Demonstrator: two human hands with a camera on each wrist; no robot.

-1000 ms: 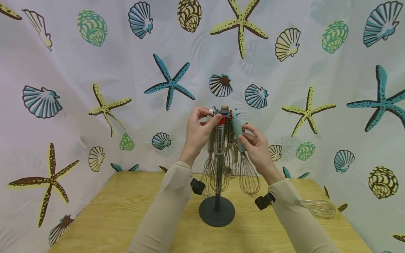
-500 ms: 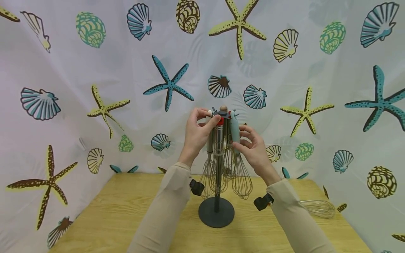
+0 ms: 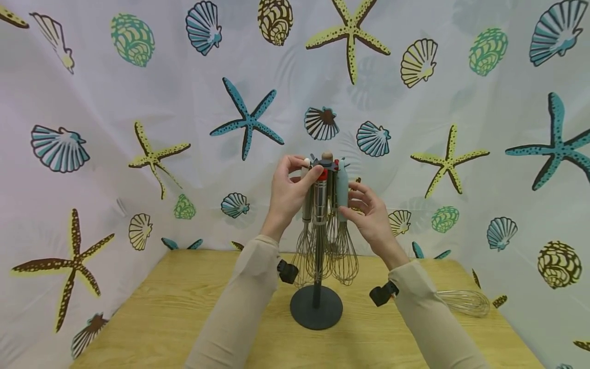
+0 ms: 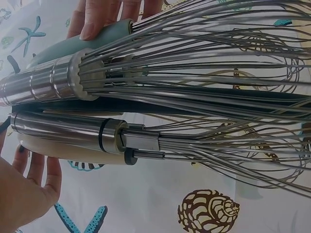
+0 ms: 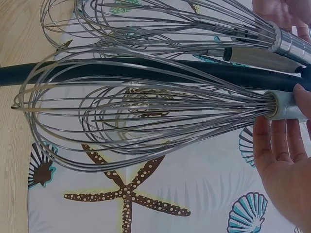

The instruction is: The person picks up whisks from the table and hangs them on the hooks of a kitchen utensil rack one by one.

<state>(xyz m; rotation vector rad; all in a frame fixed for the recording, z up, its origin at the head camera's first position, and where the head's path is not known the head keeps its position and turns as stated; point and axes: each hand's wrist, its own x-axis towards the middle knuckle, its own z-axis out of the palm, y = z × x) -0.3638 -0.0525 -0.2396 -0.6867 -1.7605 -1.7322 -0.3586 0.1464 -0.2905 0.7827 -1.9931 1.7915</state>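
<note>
A dark whisk stand rises from a round base, with several whisks hanging from its top rack. My left hand grips the rack, its thumb beside the red end of a steel-handled whisk and its index fingertip at the white top of a pale-handled whisk. On the right side, a whisk with a light blue handle hangs nearly upright. My right hand holds the lower part of that handle between thumb and fingers. Its wire loops point down beside the pole.
Another wire whisk lies on the wooden table at the right, partly hidden by the right sleeve. A white curtain printed with shells and starfish stands behind and at both sides.
The light blue whisk has swung left from a slanted hang to nearly upright, its loops now close to the pole. My right hand moved slightly left with it; the left hand stayed on the rack.
</note>
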